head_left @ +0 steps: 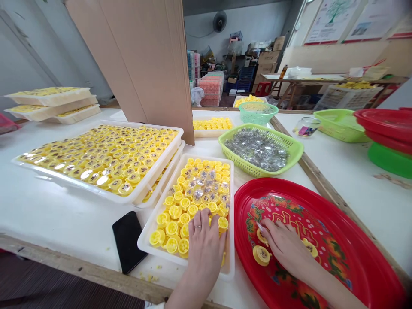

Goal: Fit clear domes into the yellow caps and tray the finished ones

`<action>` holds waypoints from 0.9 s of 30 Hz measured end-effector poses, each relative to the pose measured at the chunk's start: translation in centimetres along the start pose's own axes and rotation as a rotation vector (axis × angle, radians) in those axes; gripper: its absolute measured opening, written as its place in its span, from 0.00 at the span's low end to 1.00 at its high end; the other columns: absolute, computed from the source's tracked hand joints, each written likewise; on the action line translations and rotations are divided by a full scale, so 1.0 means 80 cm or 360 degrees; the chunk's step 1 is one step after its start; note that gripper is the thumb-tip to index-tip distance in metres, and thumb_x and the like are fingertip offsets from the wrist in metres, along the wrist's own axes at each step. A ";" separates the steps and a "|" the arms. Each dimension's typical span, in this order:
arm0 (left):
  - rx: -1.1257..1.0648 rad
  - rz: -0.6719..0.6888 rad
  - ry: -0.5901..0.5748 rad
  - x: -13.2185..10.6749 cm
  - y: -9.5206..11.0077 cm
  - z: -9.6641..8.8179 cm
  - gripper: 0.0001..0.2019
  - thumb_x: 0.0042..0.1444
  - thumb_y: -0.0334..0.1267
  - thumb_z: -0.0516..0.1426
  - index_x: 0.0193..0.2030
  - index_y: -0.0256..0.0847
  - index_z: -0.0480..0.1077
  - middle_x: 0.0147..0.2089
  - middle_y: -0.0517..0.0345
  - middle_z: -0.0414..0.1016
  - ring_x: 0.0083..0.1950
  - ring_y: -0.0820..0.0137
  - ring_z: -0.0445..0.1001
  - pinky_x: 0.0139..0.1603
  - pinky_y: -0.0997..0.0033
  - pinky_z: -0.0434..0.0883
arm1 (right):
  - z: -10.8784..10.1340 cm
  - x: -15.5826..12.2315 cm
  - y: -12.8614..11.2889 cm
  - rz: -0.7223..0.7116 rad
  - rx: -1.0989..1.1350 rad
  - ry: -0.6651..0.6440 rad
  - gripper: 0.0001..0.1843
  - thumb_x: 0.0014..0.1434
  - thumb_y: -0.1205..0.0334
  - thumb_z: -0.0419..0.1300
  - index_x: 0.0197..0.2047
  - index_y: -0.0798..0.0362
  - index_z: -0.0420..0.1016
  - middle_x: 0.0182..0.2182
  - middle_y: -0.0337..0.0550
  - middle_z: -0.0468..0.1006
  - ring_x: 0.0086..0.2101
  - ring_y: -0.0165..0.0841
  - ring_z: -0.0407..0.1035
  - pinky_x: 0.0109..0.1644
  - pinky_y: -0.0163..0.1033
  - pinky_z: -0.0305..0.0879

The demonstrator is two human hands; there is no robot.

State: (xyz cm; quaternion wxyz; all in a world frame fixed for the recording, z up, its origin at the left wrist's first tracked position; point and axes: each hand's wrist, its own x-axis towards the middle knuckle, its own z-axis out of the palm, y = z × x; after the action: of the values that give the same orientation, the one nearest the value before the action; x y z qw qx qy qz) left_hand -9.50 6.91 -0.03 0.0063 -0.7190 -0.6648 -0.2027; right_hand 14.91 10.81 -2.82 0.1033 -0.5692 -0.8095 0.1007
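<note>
From my remote station I take 12 o'clock as straight ahead of the head camera. At 10 o'clock, stacked white trays [48, 103] of yellow parts sit at the far end of the white bench [58, 214]. Nearer, at 9 o'clock, a wide white tray [77, 183] holds tightly packed yellow caps with clear domes. A black smartphone [128, 242] lies on the bench at 7 o'clock.

At 6 o'clock, my view shows the left hand [206, 249] resting flat and released on the yellow caps [172, 234] in a smaller white tray [231, 240]. Their yellow undersides show near the hand, and clear domes show toward 12 o'clock.

At 4 o'clock, the right hand [286, 249] is over a red oval plate [354, 240]. Its fingers [267, 227] curve down between two loose yellow caps [309, 246], but I cannot tell whether they grasp one. Another loose yellow cap [261, 255] lies just beside them.

At 1 o'clock, a green plastic basket [291, 148] holds clear domes [257, 148]. Further right, at 2 o'clock, stands a small glass jar [306, 127], and stacked red and green plates [389, 137] sit at 3 o'clock.
</note>
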 end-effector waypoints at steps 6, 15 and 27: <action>0.0039 -0.0054 -0.0176 0.011 0.011 0.000 0.11 0.58 0.33 0.58 0.48 0.39 0.73 0.54 0.43 0.68 0.54 0.50 0.66 0.52 0.47 0.66 | -0.020 0.034 -0.033 -0.0523 -0.0304 0.0486 0.16 0.66 0.57 0.50 0.51 0.54 0.72 0.44 0.55 0.79 0.45 0.48 0.72 0.49 0.54 0.67; -0.0239 -0.0106 -0.0150 0.010 0.003 -0.007 0.10 0.55 0.30 0.60 0.44 0.43 0.75 0.53 0.48 0.67 0.54 0.52 0.65 0.52 0.48 0.65 | -0.039 0.093 -0.097 -0.0659 0.0072 0.0195 0.13 0.60 0.74 0.52 0.42 0.52 0.75 0.43 0.49 0.77 0.42 0.40 0.74 0.43 0.45 0.75; -0.0536 -0.0034 -0.0122 -0.018 -0.016 -0.026 0.13 0.54 0.29 0.59 0.46 0.47 0.71 0.56 0.51 0.66 0.56 0.53 0.65 0.52 0.47 0.64 | -0.052 0.090 -0.093 -0.0710 0.0225 0.0229 0.17 0.57 0.69 0.58 0.50 0.52 0.74 0.47 0.50 0.77 0.47 0.42 0.71 0.53 0.51 0.71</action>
State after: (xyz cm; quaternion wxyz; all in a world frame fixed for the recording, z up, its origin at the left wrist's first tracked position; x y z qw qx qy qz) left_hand -11.34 5.11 1.10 -0.1419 -0.7100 -0.6287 -0.2836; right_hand 7.04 15.31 3.63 0.2200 -0.3734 -0.8966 0.0909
